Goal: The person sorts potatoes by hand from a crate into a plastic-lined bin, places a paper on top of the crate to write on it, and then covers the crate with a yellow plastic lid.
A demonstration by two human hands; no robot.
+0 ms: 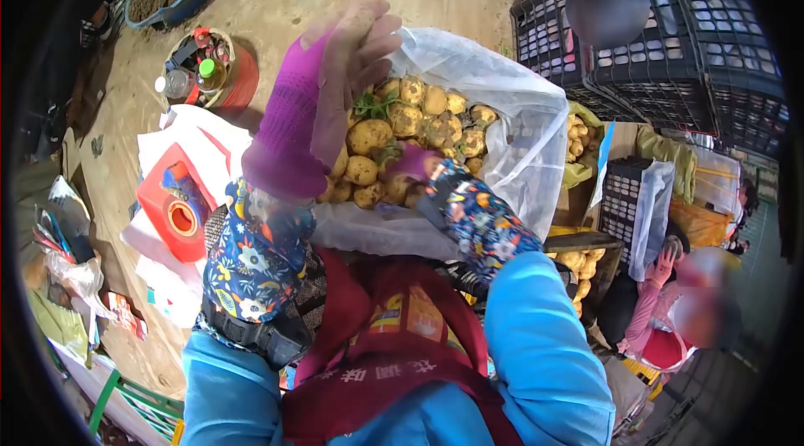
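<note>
My left hand (352,61), in a purple knit glove with a dusty palm, is raised over the left rim of a potato-filled crate. Its fingers are stretched out and slightly smeared; nothing shows in them. My right hand (413,163), also in a purple glove, reaches down among the potatoes (406,121); its fingers are hidden there. The potatoes are yellow with dirt on them, and some green leaves (373,106) lie among them. A clear plastic liner (528,115) folds out over the crate's sides. Floral sleeve covers reach over both forearms.
Black plastic crates (645,69) are stacked at upper right. A red bucket (243,82) with bottles and a red plastic container (172,203) on papers stand at left. A blue tub (180,6) holds soil. Another person (657,304) sits at right, near more potatoes (578,266).
</note>
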